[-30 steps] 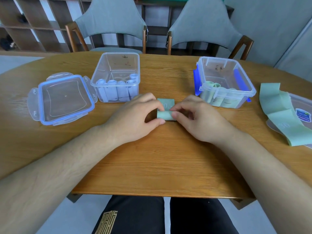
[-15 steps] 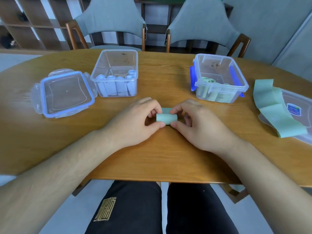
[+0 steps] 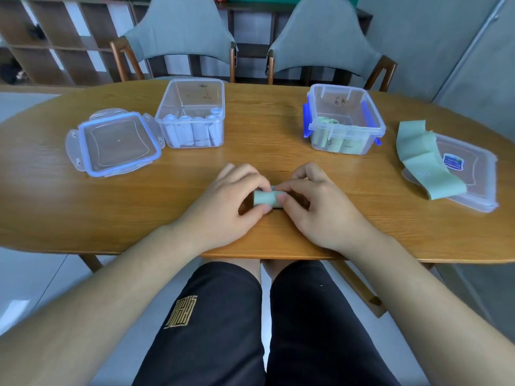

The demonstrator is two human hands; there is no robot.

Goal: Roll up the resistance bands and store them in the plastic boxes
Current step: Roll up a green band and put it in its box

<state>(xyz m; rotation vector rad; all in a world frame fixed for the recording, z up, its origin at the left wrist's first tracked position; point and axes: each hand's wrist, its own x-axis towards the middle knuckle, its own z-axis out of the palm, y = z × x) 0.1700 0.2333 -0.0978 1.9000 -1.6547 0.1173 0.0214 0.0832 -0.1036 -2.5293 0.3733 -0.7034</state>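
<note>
A rolled green resistance band (image 3: 267,198) lies on the wooden table (image 3: 167,207) near its front edge. My left hand (image 3: 223,207) pinches its left end and my right hand (image 3: 317,207) pinches its right end. A clear box (image 3: 192,114) at the back left holds several pale blue rolls. Another clear box with blue latches (image 3: 344,118) at the back right holds green rolls. An unrolled green band (image 3: 420,160) lies flat at the far right, partly over a lid.
A clear blue-rimmed lid (image 3: 117,142) lies left of the blue-roll box. Another clear lid (image 3: 471,174) sits under the flat green band at the right edge. Two grey chairs (image 3: 181,37) stand behind the table.
The flat tail of the green band has been rolled in, so it is now a full roll between my fingers. The camera has tilted down and back.
</note>
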